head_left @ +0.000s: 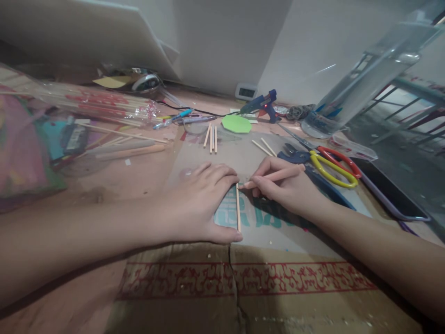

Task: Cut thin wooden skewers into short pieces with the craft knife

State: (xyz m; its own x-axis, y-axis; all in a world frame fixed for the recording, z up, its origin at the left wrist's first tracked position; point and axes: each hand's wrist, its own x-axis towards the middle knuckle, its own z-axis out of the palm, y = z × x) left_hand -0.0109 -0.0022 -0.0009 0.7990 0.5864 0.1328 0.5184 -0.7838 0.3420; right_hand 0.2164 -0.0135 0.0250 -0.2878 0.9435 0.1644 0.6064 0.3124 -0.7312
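My left hand (205, 195) lies on the grey sheet (264, 148) and pins a short wooden stick (238, 208), thumb at its near end and fingertips at its far end. Between the fingers of my right hand (281, 188) is a peach-coloured pen (283, 173), its tip touching or almost touching the stick near the far end. Several short cut sticks (213, 140) lie beyond my left hand. Two more sticks (263, 146) lie just past my right hand, beside blue-handled pliers (295, 155) that my right hand partly hides.
Red-and-yellow scissors (333, 167) and a phone (392, 190) lie at the right, near a tilted-looking clear bottle (365, 74). At the back are a blue glue gun (266, 104) and a green paper piece (236, 124). Bagged sticks (100, 102) lie left; patterned cardboard (181, 306) is in front.
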